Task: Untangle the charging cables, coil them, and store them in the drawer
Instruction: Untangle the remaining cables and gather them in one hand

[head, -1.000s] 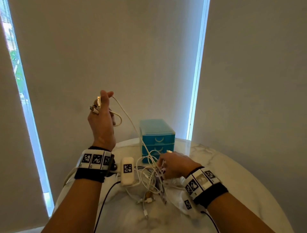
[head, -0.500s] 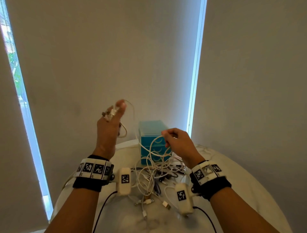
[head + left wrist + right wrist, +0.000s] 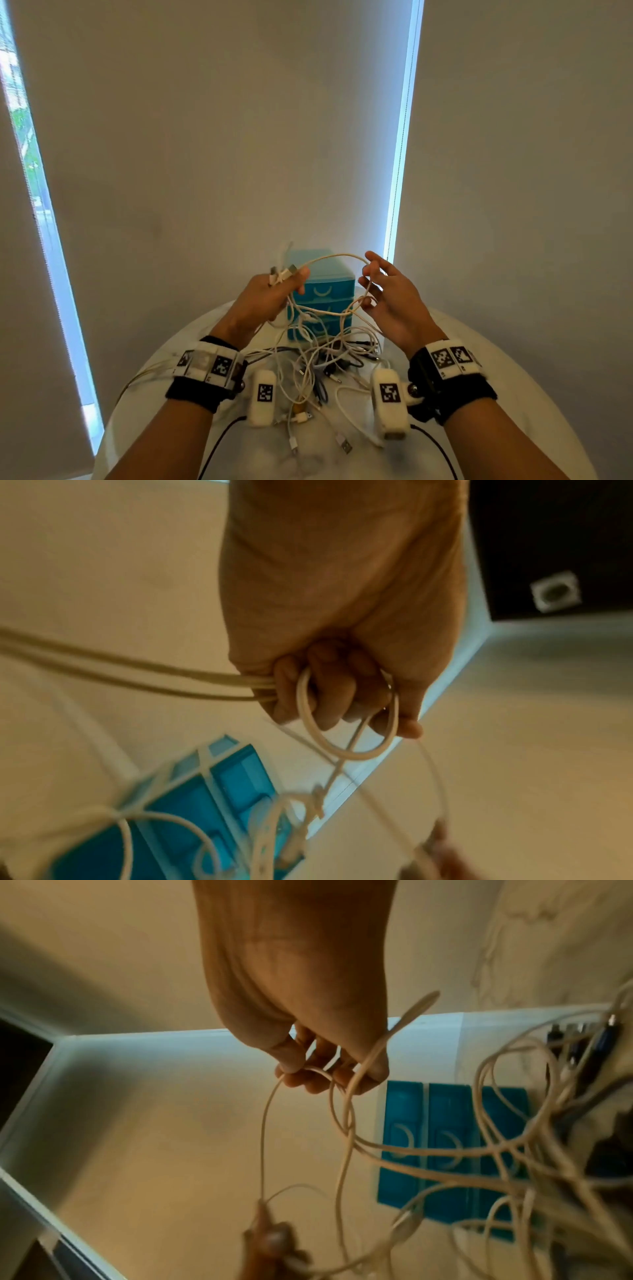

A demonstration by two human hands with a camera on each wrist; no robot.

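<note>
The blue drawer unit stands at frame centre behind the cable tangle. Your left hand clenches plugs and loops; your right hand pinches the white cable. Pulling apart may tighten knots below.

The head view looks forward and down over both wrists at the table. Each wrist view looks close along its hand. All three share the blue drawers and cables.
</note>
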